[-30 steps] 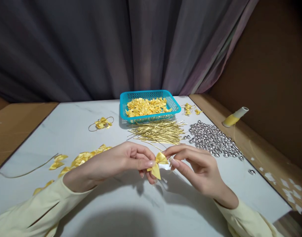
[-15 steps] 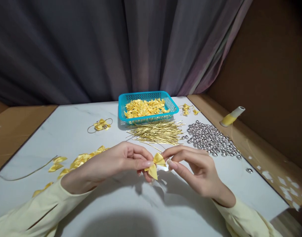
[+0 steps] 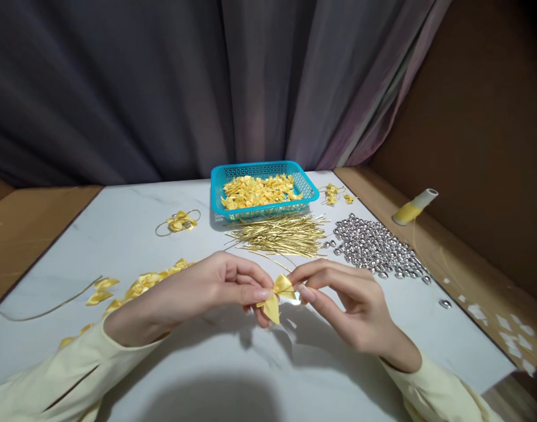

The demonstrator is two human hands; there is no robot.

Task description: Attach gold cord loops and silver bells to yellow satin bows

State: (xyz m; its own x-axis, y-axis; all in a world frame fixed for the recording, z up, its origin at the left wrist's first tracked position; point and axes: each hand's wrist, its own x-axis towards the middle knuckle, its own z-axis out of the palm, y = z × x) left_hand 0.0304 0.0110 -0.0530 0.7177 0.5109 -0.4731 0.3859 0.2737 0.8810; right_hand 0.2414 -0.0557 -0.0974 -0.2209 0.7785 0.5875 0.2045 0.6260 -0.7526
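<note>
A small yellow ribbon bow [image 3: 277,295] is pinched between both hands just above the white table [image 3: 207,375]. My left hand [image 3: 198,293] grips its left side with thumb and fingers closed. My right hand [image 3: 342,305] pinches the right side, where a small white bit shows behind the bow. Both sleeves are pale yellow.
A teal basket [image 3: 307,189] of yellow bows stands at the back. In front of it lie a heap of gold wire ties [image 3: 281,234] and a pile of silver beads [image 3: 376,249]. Finished yellow bows [image 3: 140,284] lie at the left. A yellow thread spool [image 3: 413,208] rests at the right.
Both hands hold the bow in nearly the same spot; the white bit behind it shows less than before.
</note>
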